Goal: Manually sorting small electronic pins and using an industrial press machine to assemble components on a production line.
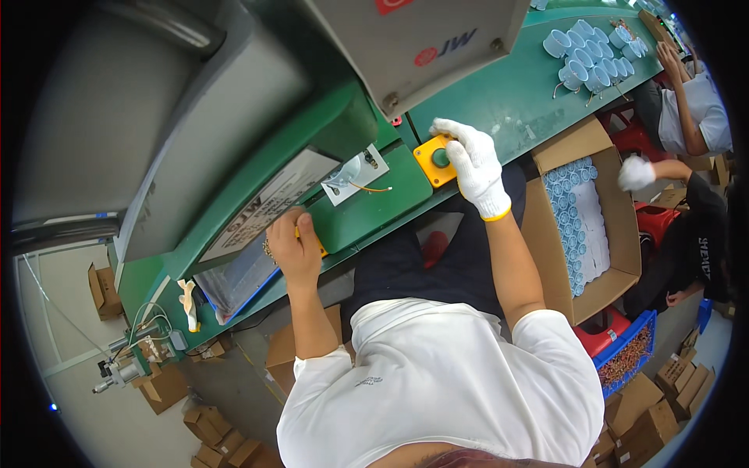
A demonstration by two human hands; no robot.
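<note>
My gloved right hand is closed over the edge of a yellow push-button box on the bench. Its thumb lies at the dark green round button. My bare left hand curls over a second yellow box, mostly covered by the hand. Between the hands, a white metal plate lies under the head of a big green-and-grey machine. Small fittings sit on the plate, and a thin yellowish wire sticks out from it toward me.
Light-blue cups with wires stand on the green bench at the far right. An open carton of blue cups is by my right arm. A blue-edged tray and a glove lie left. Two people sit at right beside a blue crate.
</note>
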